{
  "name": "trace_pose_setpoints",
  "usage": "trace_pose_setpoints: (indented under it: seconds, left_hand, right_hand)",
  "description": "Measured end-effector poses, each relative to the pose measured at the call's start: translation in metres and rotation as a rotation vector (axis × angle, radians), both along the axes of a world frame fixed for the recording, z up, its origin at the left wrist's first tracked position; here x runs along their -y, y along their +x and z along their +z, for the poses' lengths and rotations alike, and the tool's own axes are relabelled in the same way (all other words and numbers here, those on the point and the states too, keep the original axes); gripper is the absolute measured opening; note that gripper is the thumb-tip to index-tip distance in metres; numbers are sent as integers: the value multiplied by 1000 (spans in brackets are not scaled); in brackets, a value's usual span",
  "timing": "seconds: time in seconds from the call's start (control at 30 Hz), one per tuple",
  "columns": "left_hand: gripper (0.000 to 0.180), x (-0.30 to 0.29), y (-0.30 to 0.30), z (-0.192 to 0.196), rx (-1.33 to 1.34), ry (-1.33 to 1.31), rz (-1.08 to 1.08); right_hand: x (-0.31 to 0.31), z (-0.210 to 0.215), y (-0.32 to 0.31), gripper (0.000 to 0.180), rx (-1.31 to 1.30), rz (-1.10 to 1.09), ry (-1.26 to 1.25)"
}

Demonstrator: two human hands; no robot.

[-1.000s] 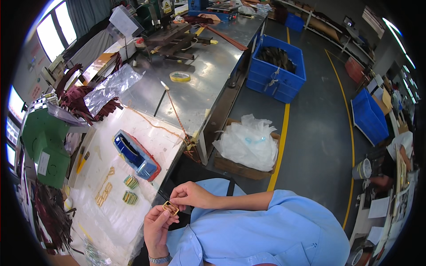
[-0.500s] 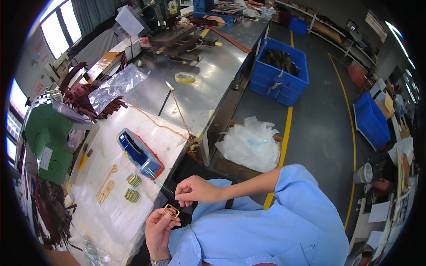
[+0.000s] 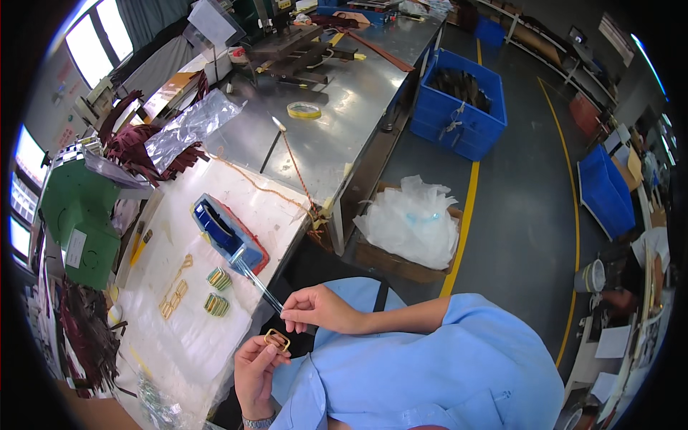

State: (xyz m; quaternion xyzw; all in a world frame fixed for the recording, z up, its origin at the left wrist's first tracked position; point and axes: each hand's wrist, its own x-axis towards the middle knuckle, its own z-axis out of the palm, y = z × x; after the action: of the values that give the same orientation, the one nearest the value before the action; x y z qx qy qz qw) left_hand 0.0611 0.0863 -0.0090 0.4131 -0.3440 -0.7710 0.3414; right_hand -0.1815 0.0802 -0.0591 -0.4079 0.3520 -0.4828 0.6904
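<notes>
My left hand (image 3: 255, 369) pinches a gold rectangular buckle (image 3: 286, 337) between thumb and fingers, low over my lap. Just above it, my right hand (image 3: 319, 308) grips the end of a clear tape strip (image 3: 259, 285). That strip runs taut up to a blue tape dispenser (image 3: 247, 256) with a dark blue roll, at the table's near edge. Left of the dispenser lie two small bundles of stacked buckles, one bundle (image 3: 218, 279) above the other bundle (image 3: 216, 304). Beside them, several loose gold buckles (image 3: 173, 299) lie in a row on the white sheet.
A yellow-handled cutter (image 3: 141, 245) lies at the table's left. Farther up are an orange cord (image 3: 254, 179), a tape roll (image 3: 304, 110) and plastic film (image 3: 190, 136). Right of the table stand a carton of white film (image 3: 412, 226) and a blue crate (image 3: 459, 129).
A length of clear tape now shows stretched between the dispenser and my right hand. My left hand still holds the buckle in nearly the same place. The view has shifted slightly.
</notes>
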Motion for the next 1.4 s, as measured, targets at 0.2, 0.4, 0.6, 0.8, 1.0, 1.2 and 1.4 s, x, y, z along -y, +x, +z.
trace_pose_setpoints:
  seconds: [0.2,0.4,0.6,0.8,1.0,1.2,1.4]
  left_hand:
    - [14,2,-2,-7,-32,-22,38]
    - [12,1,-14,-2,-84,-27,42]
    - [11,5,-20,1,-72,-79,34]
    - [11,5,-18,8,-41,-89,62]
    - [12,4,-24,11,-24,-96,95]
    - [12,5,-31,11,-29,-88,95]
    - [12,8,-32,9,-32,-86,105]
  right_hand:
    - [0,2,-3,18,-29,-18,-15]
    - [-3,6,-6,18,-109,-42,-43]
    - [-5,2,-2,18,-58,-60,-8]
    - [0,-2,1,18,-38,-30,8]
    - [-1,-3,-1,18,-30,-20,23]
    - [-1,-3,-2,18,-46,-26,23]
    - [0,-3,-1,17,-43,-16,6]
